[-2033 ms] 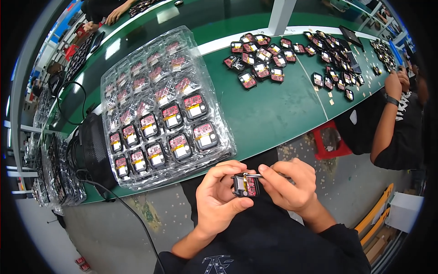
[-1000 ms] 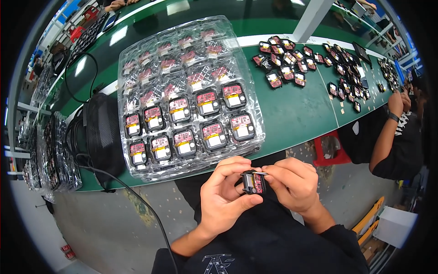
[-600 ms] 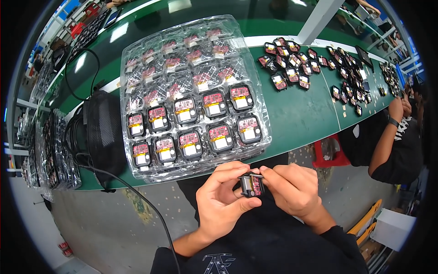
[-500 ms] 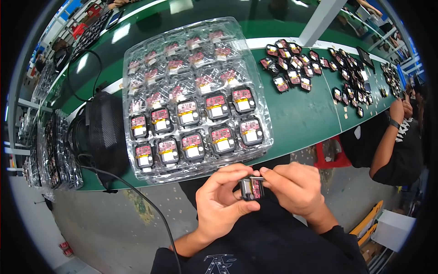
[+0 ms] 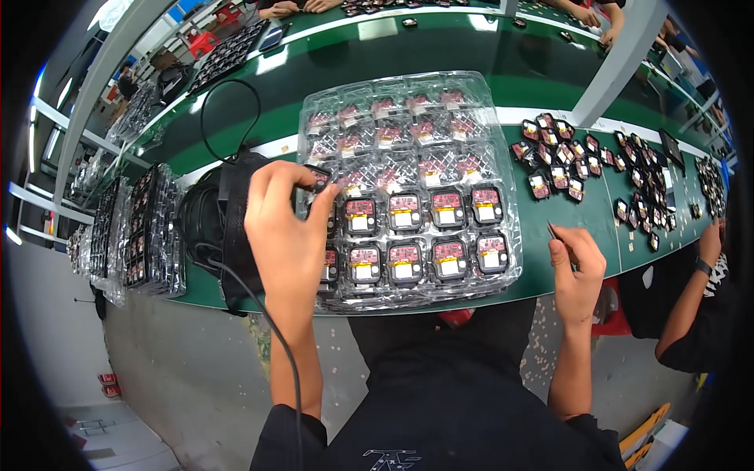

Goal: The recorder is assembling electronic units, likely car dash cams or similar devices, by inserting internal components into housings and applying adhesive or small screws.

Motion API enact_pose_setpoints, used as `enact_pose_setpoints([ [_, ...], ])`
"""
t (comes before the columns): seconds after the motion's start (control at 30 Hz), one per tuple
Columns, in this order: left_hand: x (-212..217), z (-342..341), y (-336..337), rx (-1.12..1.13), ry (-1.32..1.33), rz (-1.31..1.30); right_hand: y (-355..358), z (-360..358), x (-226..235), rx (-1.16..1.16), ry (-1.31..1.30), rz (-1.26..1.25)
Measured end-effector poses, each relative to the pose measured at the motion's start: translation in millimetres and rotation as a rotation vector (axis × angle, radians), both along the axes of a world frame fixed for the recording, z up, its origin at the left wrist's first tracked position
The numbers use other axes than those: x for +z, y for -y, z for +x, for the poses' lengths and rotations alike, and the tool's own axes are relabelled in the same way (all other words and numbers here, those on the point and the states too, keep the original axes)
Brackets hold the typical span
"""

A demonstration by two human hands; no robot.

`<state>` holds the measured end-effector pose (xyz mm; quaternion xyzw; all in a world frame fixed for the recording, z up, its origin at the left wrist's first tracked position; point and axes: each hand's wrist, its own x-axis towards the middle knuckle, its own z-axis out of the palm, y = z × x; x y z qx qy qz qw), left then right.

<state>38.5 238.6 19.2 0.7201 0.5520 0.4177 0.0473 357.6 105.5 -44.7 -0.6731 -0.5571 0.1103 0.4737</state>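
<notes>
Between the thumb and fingers of my left hand (image 5: 284, 224) is a small black square watch module (image 5: 317, 178), partly hidden by the fingers. It is held over the left side of a clear plastic blister tray (image 5: 509, 212), just above the two nearest rows. Those rows hold several black-framed modules with red circuit boards, such as one module (image 5: 404, 212), showing white and yellow patches. My right hand (image 5: 580, 271) is raised right of the tray, fingers pinched on a thin dark pointed tool (image 5: 552, 231), mostly hidden in the grip.
Loose modules (image 5: 559, 177) lie in clusters on the green table (image 5: 542, 259) to the right. A black bag (image 5: 239, 235) with a cable stands left of the tray, beside stacked filled trays (image 5: 149, 228). A grey post (image 5: 624, 74) rises behind. A co-worker's arm (image 5: 683, 306) is at far right.
My hands have parted: the left carried the module up and left over the tray, the right moved right with the thin tool. The view has shifted, so the tray appears further right.
</notes>
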Motion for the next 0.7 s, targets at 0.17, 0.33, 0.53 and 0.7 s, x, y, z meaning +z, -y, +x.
enact_pose_setpoints([
  [0.17, -11.9, -3.3, -12.5, 0.004, -0.111, -0.143, -1.7, 7.4, -8.8, -0.009, 0.018, -0.014],
  [0.33, -15.0, -13.0, -12.5, -0.096, -0.267, -0.042, -6.2, 11.4, -11.1, -0.038, 0.025, -0.050],
  [0.53, -11.0, -13.5, -18.9, -0.138, -0.275, -0.103, -29.2, 16.6, -27.9, -0.006, 0.117, -0.010],
  [0.7, -9.5, -17.8, -26.4, -0.133, -0.308, -0.143, -47.1, 11.9, -41.4, -0.137, 0.337, -0.170],
])
